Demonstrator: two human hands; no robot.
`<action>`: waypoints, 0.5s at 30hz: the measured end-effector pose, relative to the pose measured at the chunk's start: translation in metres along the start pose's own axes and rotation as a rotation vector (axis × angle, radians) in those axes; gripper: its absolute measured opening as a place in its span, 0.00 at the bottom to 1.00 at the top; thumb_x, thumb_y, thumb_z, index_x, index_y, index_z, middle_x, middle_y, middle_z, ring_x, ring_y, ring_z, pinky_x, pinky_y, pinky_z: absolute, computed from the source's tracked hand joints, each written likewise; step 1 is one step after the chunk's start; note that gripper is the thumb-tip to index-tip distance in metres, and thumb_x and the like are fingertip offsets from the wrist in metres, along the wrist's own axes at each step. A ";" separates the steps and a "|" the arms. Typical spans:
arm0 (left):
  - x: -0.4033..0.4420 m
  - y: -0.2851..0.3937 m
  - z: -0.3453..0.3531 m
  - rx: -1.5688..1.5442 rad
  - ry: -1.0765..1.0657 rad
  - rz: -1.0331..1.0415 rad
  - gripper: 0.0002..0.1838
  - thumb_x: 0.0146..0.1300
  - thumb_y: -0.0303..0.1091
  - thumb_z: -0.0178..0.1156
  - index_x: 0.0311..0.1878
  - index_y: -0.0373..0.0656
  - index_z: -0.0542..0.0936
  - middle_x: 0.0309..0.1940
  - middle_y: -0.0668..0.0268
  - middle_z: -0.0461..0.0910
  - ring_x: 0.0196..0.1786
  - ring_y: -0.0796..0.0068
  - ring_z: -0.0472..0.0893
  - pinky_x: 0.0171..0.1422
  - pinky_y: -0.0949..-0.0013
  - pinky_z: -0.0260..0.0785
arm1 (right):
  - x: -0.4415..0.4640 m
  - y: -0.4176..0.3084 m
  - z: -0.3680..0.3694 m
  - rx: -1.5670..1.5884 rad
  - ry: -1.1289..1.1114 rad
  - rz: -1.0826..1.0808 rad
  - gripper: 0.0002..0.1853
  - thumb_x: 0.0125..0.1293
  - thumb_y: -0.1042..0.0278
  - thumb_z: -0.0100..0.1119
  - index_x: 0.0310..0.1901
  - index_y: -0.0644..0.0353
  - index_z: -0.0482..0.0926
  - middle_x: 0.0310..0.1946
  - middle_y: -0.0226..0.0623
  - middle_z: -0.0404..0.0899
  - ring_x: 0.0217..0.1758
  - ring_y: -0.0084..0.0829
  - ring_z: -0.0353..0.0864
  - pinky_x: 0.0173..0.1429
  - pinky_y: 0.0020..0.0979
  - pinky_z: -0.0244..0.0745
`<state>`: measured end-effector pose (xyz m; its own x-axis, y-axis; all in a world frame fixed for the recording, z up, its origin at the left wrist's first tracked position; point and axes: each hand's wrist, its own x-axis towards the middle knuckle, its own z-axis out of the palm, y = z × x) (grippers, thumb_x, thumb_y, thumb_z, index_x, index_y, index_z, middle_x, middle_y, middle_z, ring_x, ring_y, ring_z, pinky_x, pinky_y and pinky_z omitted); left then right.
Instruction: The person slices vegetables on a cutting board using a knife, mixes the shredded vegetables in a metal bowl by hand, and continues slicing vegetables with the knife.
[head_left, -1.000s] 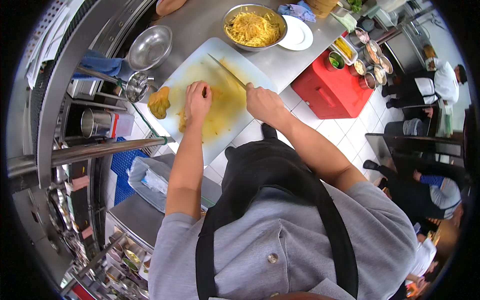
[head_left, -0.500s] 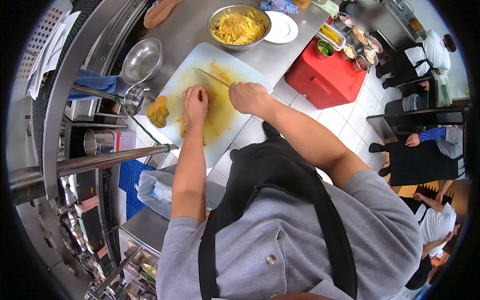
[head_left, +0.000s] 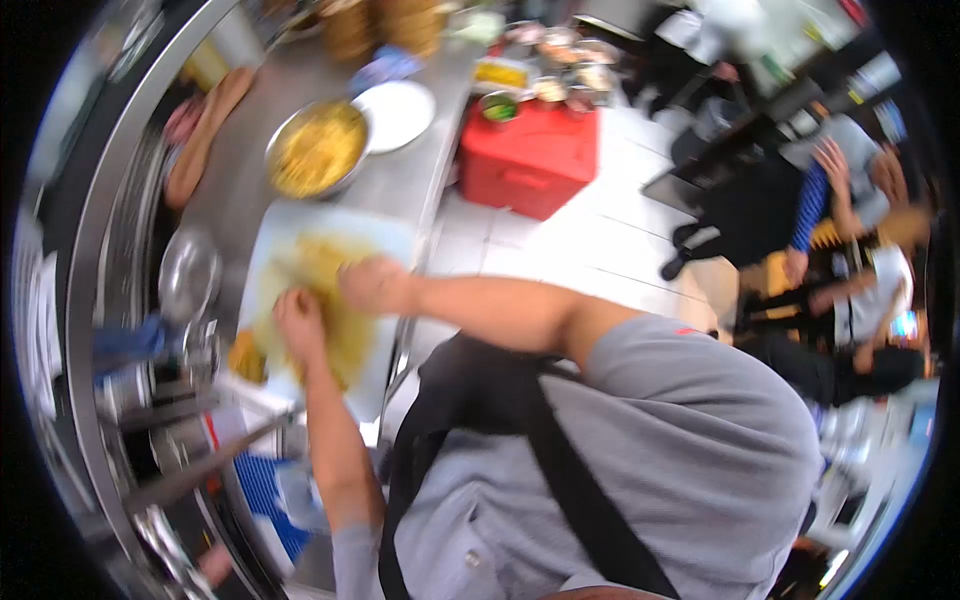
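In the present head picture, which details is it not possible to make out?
All in the head view:
- What the left hand holds: hidden by the hand itself and blur.
- What the right hand grips: lost in motion blur.
- What the yellow-orange piece beside the cutting board is: blurred.
- Exact contents of the small containers on the red box: too small, blurred.

View swung, blurred;
the right hand (head_left: 374,285) sits nearer the left hand (head_left: 301,322); another person's forearm (head_left: 205,138) shows more fully
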<state>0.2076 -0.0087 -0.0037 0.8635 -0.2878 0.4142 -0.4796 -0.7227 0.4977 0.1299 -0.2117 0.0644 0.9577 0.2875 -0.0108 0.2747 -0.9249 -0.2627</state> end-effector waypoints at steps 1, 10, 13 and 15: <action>-0.002 0.001 0.003 0.006 0.018 -0.041 0.08 0.67 0.29 0.63 0.48 0.40 0.84 0.47 0.55 0.85 0.54 0.49 0.80 0.61 0.52 0.73 | -0.005 -0.006 0.007 0.011 0.066 0.077 0.15 0.68 0.65 0.57 0.41 0.73 0.83 0.31 0.52 0.86 0.31 0.47 0.90 0.32 0.50 0.84; -0.001 -0.017 0.006 0.050 -0.004 0.030 0.07 0.70 0.29 0.63 0.48 0.38 0.83 0.46 0.55 0.83 0.52 0.46 0.80 0.58 0.51 0.73 | -0.035 0.005 0.026 0.239 0.008 0.143 0.16 0.69 0.67 0.54 0.47 0.71 0.83 0.39 0.56 0.89 0.42 0.51 0.92 0.43 0.49 0.86; 0.000 -0.026 0.009 -0.036 -0.034 0.007 0.09 0.68 0.28 0.64 0.48 0.38 0.83 0.46 0.55 0.83 0.52 0.48 0.80 0.60 0.51 0.73 | -0.032 0.018 0.024 0.251 0.012 0.200 0.14 0.69 0.67 0.54 0.49 0.69 0.78 0.35 0.53 0.89 0.39 0.52 0.92 0.39 0.52 0.85; -0.005 -0.030 0.006 -0.045 -0.012 0.018 0.10 0.67 0.29 0.65 0.48 0.36 0.85 0.43 0.54 0.85 0.49 0.50 0.82 0.56 0.53 0.75 | -0.037 0.017 0.022 0.241 0.038 0.106 0.15 0.67 0.69 0.54 0.50 0.70 0.77 0.35 0.55 0.88 0.38 0.52 0.91 0.37 0.53 0.84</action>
<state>0.2188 0.0101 -0.0250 0.8563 -0.3085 0.4142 -0.5016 -0.6881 0.5243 0.0976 -0.2326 0.0389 0.9839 0.1783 -0.0154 0.1486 -0.8622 -0.4844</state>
